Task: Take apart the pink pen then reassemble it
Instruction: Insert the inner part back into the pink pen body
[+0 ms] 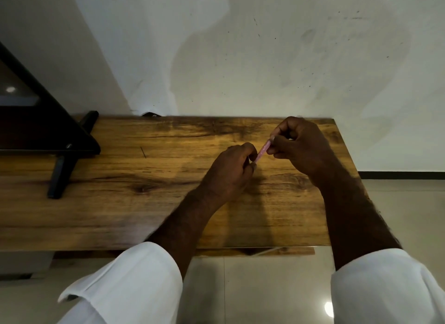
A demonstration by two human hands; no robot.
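Head view: pink pen (263, 150) held slantwise above the wooden table (144, 179), left hand (231, 172) pinched on its lower end, right hand (298, 147) pinched on the upper. Risk (a judgement): small inner parts, hidden by fingers, could drop and roll off the table's nearby right edge.

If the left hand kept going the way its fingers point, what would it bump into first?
Probably the right hand. The left hand points up and right along the pink pen they both hold, though depth is hard to judge.
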